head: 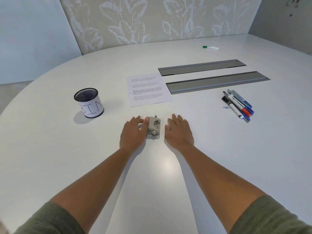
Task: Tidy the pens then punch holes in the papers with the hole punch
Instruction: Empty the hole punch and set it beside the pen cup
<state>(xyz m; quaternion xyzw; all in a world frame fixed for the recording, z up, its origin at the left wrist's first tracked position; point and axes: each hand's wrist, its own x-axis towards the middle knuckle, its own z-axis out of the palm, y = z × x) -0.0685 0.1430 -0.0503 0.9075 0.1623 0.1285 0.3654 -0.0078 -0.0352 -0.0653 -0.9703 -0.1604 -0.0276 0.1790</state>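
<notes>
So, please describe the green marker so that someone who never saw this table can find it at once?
Start from the two long grey panels set into the white table on the right side. Look past them toward the patterned wall: the green marker lies there alone, on its side. Unlike the cluster of pens near the panels' front edge, it has a green cap, a white body and no neighbours.

Bare tabletop point(50, 149) lay open along the near edge and toward the left edge, while the mesh cup point(89, 103), the printed paper point(148, 89), two grey trays point(217, 81) and a cluster of pens point(238, 104) near the right edge blocked passage.
</notes>
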